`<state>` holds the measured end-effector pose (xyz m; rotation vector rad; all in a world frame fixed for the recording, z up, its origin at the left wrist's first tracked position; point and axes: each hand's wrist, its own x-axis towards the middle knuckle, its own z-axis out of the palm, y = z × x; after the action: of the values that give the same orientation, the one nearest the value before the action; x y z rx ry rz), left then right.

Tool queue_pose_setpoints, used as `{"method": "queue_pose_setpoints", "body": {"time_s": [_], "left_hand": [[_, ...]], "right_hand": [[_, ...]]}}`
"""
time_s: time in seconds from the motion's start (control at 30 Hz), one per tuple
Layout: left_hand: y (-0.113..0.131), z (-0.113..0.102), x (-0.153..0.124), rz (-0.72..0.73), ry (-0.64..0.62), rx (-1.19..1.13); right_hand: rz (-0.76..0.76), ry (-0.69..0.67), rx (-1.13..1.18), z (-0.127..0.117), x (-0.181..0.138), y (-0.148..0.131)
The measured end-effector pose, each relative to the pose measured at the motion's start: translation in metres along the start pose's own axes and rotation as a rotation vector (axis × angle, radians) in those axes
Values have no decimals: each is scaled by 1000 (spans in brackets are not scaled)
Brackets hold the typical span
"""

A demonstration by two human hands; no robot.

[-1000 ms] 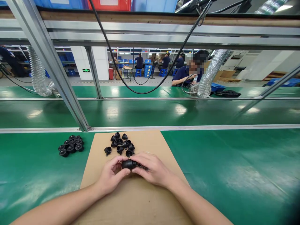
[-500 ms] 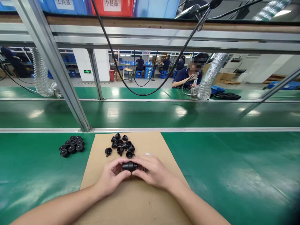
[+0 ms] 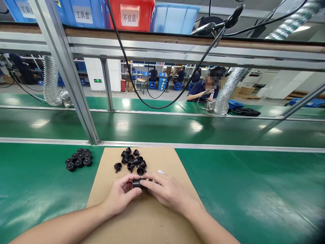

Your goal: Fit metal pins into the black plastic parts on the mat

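A black cylindrical plastic part (image 3: 137, 183) lies sideways between my hands, low over the cardboard sheet (image 3: 142, 217). My left hand (image 3: 122, 192) is closed around its left end, thumb below and fingers above. My right hand (image 3: 165, 190) is closed on its right end, the index finger lying across it and hiding most of that end. Just beyond my fingers, several black cup-shaped parts with short stems (image 3: 130, 158) are scattered on the cardboard. A small white piece (image 3: 160, 172) shows behind my right hand.
Several black round caps (image 3: 79, 159) are grouped on the green table (image 3: 248, 189), left of the cardboard. A metal post (image 3: 68, 74) rises behind them. Overhead, a shelf carries blue bins and a red bin (image 3: 129, 15); a black cable (image 3: 157, 107) hangs below. Across the bench sits a co-worker (image 3: 199, 88).
My right hand's fingers have shifted over the part's right end, covering the narrower tip that showed before. My left hand keeps its hold. The view has tilted slightly upward.
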<state>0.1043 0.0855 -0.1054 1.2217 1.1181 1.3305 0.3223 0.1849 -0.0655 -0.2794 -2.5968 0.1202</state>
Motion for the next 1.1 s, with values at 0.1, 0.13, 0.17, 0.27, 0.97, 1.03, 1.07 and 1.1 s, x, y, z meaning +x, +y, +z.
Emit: {"method": "queue_pose_setpoints", "body": {"time_s": [0.1,0.13,0.17,0.27,0.97,1.03,1.07,1.1], "left_hand": [[-4,-1,0,40,12,45],[-4,-1,0,59,14,67],[-5,-1,0,77,12,92],[-4,-2,-1,110,-10,152],[-4,0,-3,95,-9,157],[-2,0,-2,66,3,104],[0,1,-2,48,14,69],[2,1,-1,31,25,39]], "right_hand": [[42,5,107,8,0,1],[67,3,138,10,0,1],[96,1,161,12,0,0],[166,0,194,14,0,-2],[228,34,182,7,2,-7],[206,16,194,-1,2,-5],[183,7,191,-4,2,-4],[152,-7,173,-7,1,-3]]}}
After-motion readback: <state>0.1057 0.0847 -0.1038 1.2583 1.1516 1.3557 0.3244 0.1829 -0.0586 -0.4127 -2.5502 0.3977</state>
